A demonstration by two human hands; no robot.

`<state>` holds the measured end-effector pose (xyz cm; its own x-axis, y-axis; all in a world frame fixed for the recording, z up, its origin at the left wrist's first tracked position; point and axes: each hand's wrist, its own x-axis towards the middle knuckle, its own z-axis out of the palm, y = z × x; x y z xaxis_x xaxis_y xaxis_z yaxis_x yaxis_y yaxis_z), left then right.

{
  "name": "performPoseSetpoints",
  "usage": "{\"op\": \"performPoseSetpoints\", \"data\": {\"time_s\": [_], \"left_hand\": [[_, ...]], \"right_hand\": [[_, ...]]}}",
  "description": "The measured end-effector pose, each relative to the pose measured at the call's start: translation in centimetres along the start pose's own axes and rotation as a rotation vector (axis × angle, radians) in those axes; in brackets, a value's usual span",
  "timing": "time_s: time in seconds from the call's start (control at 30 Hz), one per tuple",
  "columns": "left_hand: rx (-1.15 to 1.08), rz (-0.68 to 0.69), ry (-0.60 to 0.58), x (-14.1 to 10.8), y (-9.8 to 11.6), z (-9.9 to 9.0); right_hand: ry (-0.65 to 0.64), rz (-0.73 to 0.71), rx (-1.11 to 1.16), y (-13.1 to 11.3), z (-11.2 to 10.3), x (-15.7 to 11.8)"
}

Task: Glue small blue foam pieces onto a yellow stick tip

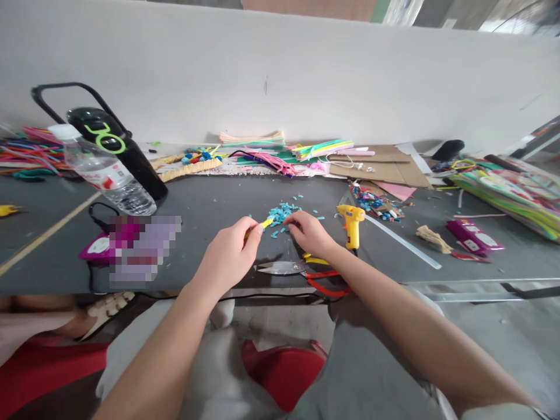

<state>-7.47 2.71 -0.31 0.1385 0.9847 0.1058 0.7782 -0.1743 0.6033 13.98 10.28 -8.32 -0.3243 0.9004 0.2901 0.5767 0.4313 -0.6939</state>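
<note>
In the head view my left hand (231, 248) is closed in a pinch on a small yellow piece (266, 223), whose tip points at the pile. What exactly the yellow piece is, I cannot make out. A loose pile of short blue pieces (282, 211) lies on the grey table, just beyond both hands. My right hand (311, 233) reaches to the pile's right edge, its fingers curled together and low over the blue pieces. Whether a piece is between those fingertips is hidden. Scissors (284, 268) with red and yellow handles lie beneath my right wrist.
A yellow glue gun (351, 224) and a clear glue stick (405, 242) are right of my hand. A water bottle (105, 169) and black flask (135, 163) stand left. Cardboard (380, 163) and pipe cleaners (321, 150) line the wall. Purple boxes (475, 237) flank the work area.
</note>
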Motion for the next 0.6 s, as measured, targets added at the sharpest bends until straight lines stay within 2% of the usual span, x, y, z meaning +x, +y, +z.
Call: {"op": "performPoseSetpoints", "data": {"time_s": [0.2, 0.37, 0.47, 0.6], "left_hand": [[-0.232, -0.074, 0.083, 0.3, -0.1, 0.5], [-0.334, -0.074, 0.105, 0.4, 0.7, 1.4], [-0.375, -0.052, 0.099, 0.4, 1.4, 2.0], [-0.441, -0.039, 0.137, 0.5, 2.3, 2.5]], "right_hand": [[0.052, 0.123, 0.128, -0.1, -1.6, 0.1], [0.027, 0.360, 0.578, -1.6, -3.1, -0.7], [-0.040, 0.369, 0.757, -3.0, -3.3, -1.7], [-0.147, 0.340, 0.767, -4.8, -3.3, -2.8]]}}
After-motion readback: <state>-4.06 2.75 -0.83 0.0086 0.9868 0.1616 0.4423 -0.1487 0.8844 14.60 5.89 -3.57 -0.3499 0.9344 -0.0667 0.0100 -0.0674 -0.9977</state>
